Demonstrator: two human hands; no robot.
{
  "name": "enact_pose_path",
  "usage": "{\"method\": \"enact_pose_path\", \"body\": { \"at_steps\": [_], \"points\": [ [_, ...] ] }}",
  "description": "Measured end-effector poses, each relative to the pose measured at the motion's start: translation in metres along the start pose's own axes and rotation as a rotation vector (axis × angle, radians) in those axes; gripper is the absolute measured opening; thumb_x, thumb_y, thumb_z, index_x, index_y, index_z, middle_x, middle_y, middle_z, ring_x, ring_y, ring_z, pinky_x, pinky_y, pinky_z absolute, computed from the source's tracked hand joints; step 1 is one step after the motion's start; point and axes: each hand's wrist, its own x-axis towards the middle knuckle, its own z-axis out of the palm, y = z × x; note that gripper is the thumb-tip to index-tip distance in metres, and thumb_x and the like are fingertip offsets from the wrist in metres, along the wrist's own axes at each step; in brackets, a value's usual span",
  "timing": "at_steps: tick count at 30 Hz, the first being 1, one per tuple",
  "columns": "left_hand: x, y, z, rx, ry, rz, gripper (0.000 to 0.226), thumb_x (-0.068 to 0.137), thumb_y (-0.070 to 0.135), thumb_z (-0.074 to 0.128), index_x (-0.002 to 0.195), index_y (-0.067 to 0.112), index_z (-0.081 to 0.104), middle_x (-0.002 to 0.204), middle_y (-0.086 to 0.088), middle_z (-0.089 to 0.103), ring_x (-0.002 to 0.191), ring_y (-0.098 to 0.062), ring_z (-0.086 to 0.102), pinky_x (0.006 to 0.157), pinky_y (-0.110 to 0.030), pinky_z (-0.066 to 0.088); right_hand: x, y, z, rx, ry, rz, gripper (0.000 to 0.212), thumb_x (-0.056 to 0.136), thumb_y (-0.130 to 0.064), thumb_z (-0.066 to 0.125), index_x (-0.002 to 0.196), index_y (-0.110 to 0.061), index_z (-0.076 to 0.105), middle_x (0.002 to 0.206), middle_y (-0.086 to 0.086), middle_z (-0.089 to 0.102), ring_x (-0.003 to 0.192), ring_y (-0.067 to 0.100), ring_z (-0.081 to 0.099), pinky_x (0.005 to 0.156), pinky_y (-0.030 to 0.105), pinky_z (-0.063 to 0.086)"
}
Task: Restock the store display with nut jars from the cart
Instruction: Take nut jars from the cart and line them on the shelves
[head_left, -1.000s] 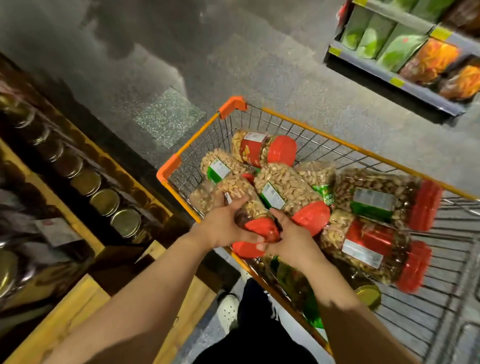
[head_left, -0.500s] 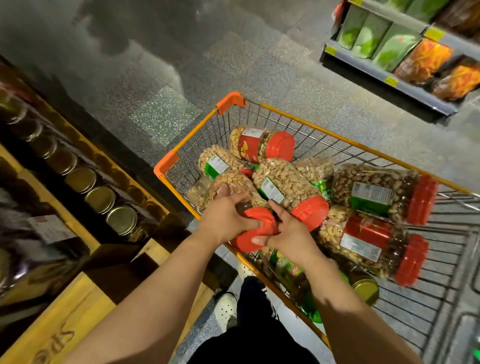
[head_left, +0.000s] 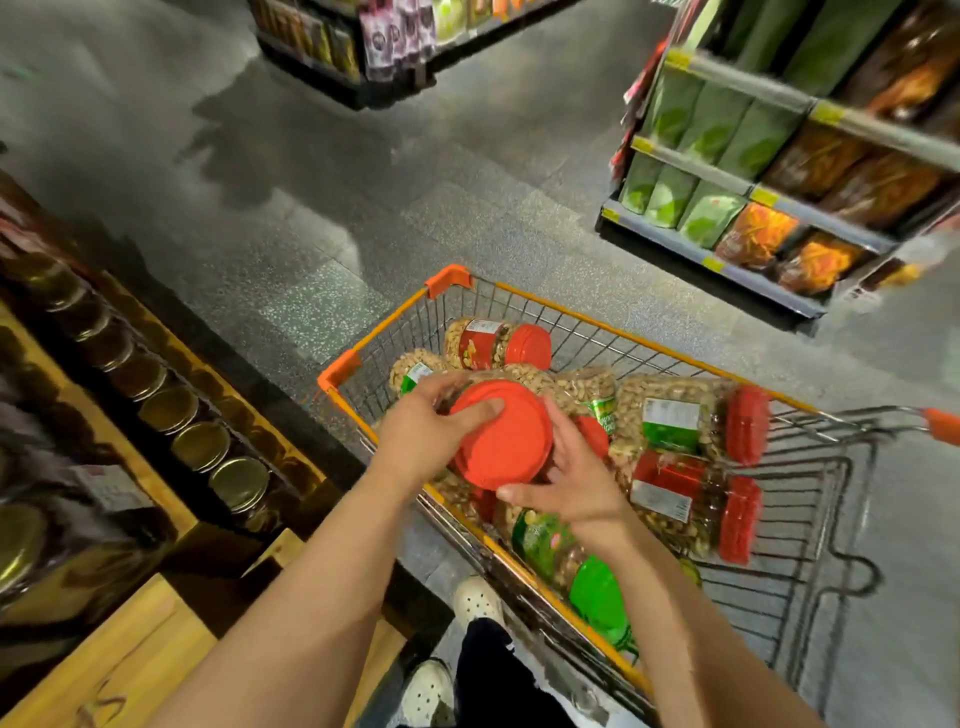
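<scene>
Grip: left hand (head_left: 426, 436) and right hand (head_left: 576, 480) fingers curled round the jar (head_left: 501, 434) by its lid
Risk: jar slipping back into the cart (head_left: 628, 340)

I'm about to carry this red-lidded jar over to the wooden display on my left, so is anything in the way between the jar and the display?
Nothing visible blocks it. The red-lidded jar is gripped by the left hand and right hand above the cart's orange rim. Between the cart and the wooden display there is only bare floor.
</scene>
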Motion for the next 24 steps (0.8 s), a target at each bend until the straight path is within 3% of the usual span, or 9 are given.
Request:
{"method": "enact_pose_path", "body": {
  "at_steps": [2, 5, 8, 11, 14, 17, 19, 22, 24],
  "points": [
    [-0.02, 0.017, -0.011, -0.095, 0.034, -0.009, 0.068, 0.052, 0.079, 0.075, 0.111, 0.046, 0.068, 0.12, 0.016, 0.066, 0.11, -0.013, 0.068, 0.089, -0.051, 0.059, -0.016, -0.021, 0.002, -0.13, -0.027, -0.089, 0.119, 0.064, -0.005, 0.095, 0.145, -0.057, 0.025, 0.147, -0.019, 0.046, 0.13, -0.011, 0.048, 0.108, 0.019, 0.042],
    [-0.046, 0.036, -0.025, -0.198, 0.071, 0.009, 0.071, 0.048, 0.084, 0.075, 0.105, 0.043, 0.069, 0.118, 0.012, 0.071, 0.108, -0.015, 0.07, 0.089, -0.052, 0.059, -0.041, -0.049, 0.01, -0.289, -0.005, -0.203, 0.128, 0.053, -0.036, 0.1, 0.145, -0.072, 0.018, 0.165, -0.019, 0.022, 0.151, 0.002, 0.026, 0.126, 0.043, 0.024],
    [-0.079, 0.054, -0.039, -0.302, 0.073, -0.004, 0.084, 0.049, 0.085, 0.079, 0.114, 0.033, 0.072, 0.113, 0.005, 0.074, 0.1, -0.023, 0.073, 0.081, -0.058, 0.06, -0.067, -0.076, 0.015, -0.433, -0.005, -0.324, 0.127, 0.057, -0.032, 0.099, 0.143, -0.073, 0.014, 0.162, -0.031, 0.008, 0.151, -0.008, 0.01, 0.126, 0.029, 0.013],
    [-0.118, 0.073, -0.048, -0.448, 0.024, -0.091, 0.051, 0.08, 0.057, 0.078, 0.116, 0.022, 0.069, 0.107, -0.005, 0.075, 0.091, -0.029, 0.074, 0.062, -0.053, 0.061, -0.089, -0.097, 0.017, -0.504, -0.014, -0.441, 0.123, 0.06, -0.026, 0.098, 0.143, -0.061, 0.015, 0.152, -0.037, 0.007, 0.136, -0.029, 0.006, 0.112, 0.003, 0.008],
    [-0.153, 0.085, -0.051, -0.475, -0.003, -0.137, 0.047, 0.087, 0.054, 0.073, 0.118, 0.02, 0.064, 0.115, -0.006, 0.071, 0.096, -0.031, 0.071, 0.067, -0.056, 0.061, -0.11, -0.113, 0.015, -0.503, -0.03, -0.5, 0.121, 0.058, -0.022, 0.099, 0.141, -0.06, 0.02, 0.148, -0.038, 0.013, 0.132, -0.031, 0.01, 0.107, -0.002, 0.011],
    [-0.189, 0.096, -0.05, -0.453, 0.034, -0.137, 0.05, 0.089, 0.053, 0.071, 0.121, 0.018, 0.056, 0.117, -0.001, 0.06, 0.104, -0.03, 0.067, 0.078, -0.057, 0.06, -0.137, -0.125, 0.005, -0.484, -0.058, -0.534, 0.12, 0.057, -0.023, 0.1, 0.136, -0.068, 0.022, 0.145, -0.044, 0.018, 0.136, -0.02, 0.025, 0.114, 0.009, 0.023],
    [-0.216, 0.105, -0.046, -0.421, 0.078, -0.118, 0.052, 0.088, 0.054, 0.071, 0.12, 0.017, 0.052, 0.116, -0.002, 0.055, 0.101, -0.029, 0.064, 0.082, -0.056, 0.06, -0.156, -0.133, -0.001, -0.466, -0.081, -0.559, 0.122, 0.054, -0.027, 0.101, 0.139, -0.071, 0.024, 0.155, -0.031, 0.027, 0.141, -0.006, 0.033, 0.118, 0.023, 0.031],
    [-0.247, 0.115, -0.04, -0.37, 0.126, -0.113, 0.056, 0.086, 0.058, 0.071, 0.12, 0.02, 0.049, 0.119, -0.002, 0.052, 0.103, -0.03, 0.06, 0.084, -0.054, 0.06, -0.18, -0.144, -0.01, -0.433, -0.134, -0.594, 0.126, 0.051, -0.031, 0.102, 0.149, -0.06, 0.029, 0.159, -0.016, 0.034, 0.142, 0.002, 0.04, 0.119, 0.034, 0.038],
    [-0.272, 0.119, -0.032, -0.338, 0.161, -0.083, 0.058, 0.085, 0.062, 0.071, 0.121, 0.022, 0.05, 0.11, 0.003, 0.057, 0.103, -0.032, 0.065, 0.085, -0.054, 0.06, -0.203, -0.149, -0.021, -0.397, -0.164, -0.605, 0.126, 0.054, -0.017, 0.101, 0.155, -0.045, 0.031, 0.15, -0.018, 0.043, 0.13, -0.012, 0.047, 0.111, 0.022, 0.043]
  ]
}}
